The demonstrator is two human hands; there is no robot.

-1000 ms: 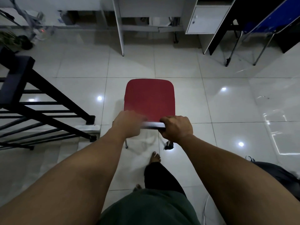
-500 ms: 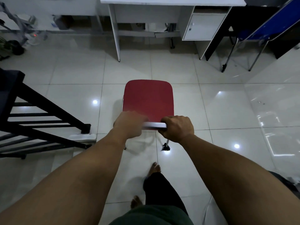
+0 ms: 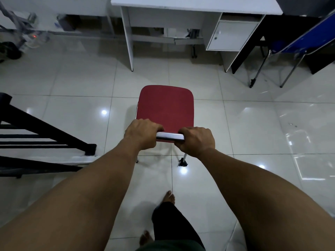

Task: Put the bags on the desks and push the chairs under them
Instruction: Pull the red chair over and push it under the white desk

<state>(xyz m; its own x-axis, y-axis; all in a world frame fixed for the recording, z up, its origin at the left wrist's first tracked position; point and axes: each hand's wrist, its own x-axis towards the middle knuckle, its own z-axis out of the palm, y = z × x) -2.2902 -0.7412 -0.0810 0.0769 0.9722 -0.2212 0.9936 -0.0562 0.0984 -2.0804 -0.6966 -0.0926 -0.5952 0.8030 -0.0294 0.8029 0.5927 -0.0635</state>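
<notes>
Head view: my left hand (image 3: pixel 143 134) and right hand (image 3: pixel 196 141) sit mid-frame, fingers curled tight around the metal back rail (image 3: pixel 170 137) of the red chair (image 3: pixel 165 107). The chair stands on glossy tile floor (image 3: pixel 253 127), well short of the white desk (image 3: pixel 195 4) at top centre. Compared with half a second ago, the desk sits lower and fuller in frame, and my bare foot (image 3: pixel 169 196) has stepped forward.

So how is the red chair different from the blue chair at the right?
The red chair stands on open floor before the white desk, gripped by the left hand and right hand; nobody holds the blue chair. The red seat shows whole; the blue chair is cut off by the frame. Both have metal legs.
</notes>
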